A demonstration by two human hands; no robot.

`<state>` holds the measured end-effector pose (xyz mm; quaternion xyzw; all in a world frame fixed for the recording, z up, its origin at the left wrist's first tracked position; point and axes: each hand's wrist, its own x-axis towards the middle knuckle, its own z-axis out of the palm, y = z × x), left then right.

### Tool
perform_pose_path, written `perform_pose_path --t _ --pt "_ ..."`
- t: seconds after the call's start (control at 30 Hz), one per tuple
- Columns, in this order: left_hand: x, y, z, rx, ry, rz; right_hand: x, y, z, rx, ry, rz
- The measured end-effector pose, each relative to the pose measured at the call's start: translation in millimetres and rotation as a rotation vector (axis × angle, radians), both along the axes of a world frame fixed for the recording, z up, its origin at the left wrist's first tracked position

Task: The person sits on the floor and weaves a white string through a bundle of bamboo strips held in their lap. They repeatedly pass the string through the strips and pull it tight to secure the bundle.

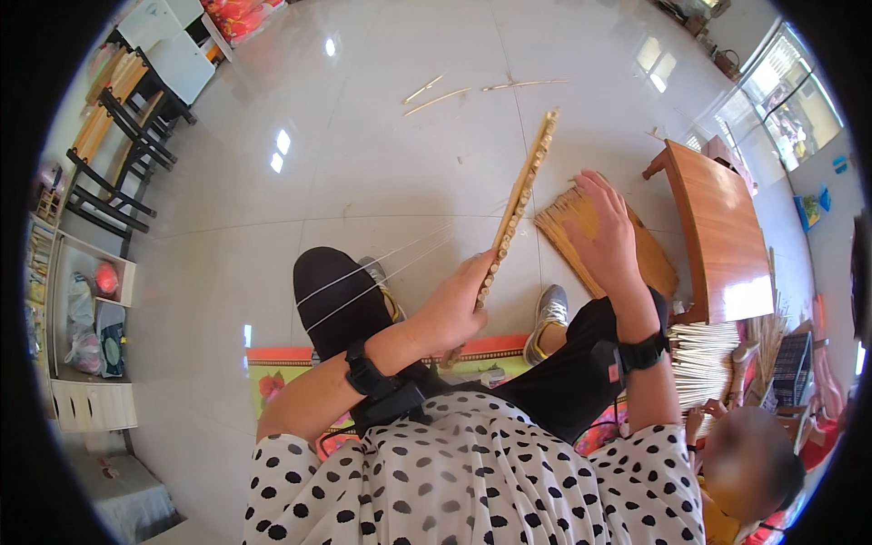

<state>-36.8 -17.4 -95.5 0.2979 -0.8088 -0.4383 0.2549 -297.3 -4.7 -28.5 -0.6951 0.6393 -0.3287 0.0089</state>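
My left hand [459,304] is closed around the near end of a panel of joined straw-coloured stalks [520,195]. The panel is held up and seen nearly edge-on, its round cut ends in a row. Two white threads [372,263] cross my left knee and stretch toward the panel. To the right of it my right hand [601,232] is raised, fingers spread, with nothing visible in it. Below that hand, a flat tan panel of stalks [649,250] lies on the floor, partly hidden by my hand and arm.
Several loose stalks [436,100] lie on the tiled floor ahead. A wooden table [722,227] stands at the right, with a bundle of pale stalks [704,363] near it. Another person [749,463] sits close at my lower right. Folding chairs [118,136] line the left wall.
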Motion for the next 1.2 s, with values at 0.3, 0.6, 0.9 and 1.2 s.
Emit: perform_pose_path --t 0.3,0.6,0.9,1.2 --pt "6 -7 7 0.04 -0.024 -0.227 -17 -30 10 0.059 0.527 0.238" --pt "42 -26 50 -0.396 -0.201 -0.072 -12 -52 23 0.216 0.677 0.399" --pt "66 -27 109 -0.881 0.2 0.452 -9 -48 70 -0.043 0.284 -0.006" --pt "37 -33 100 -0.706 0.274 0.337 21 -34 68 -0.189 -0.164 -0.176"
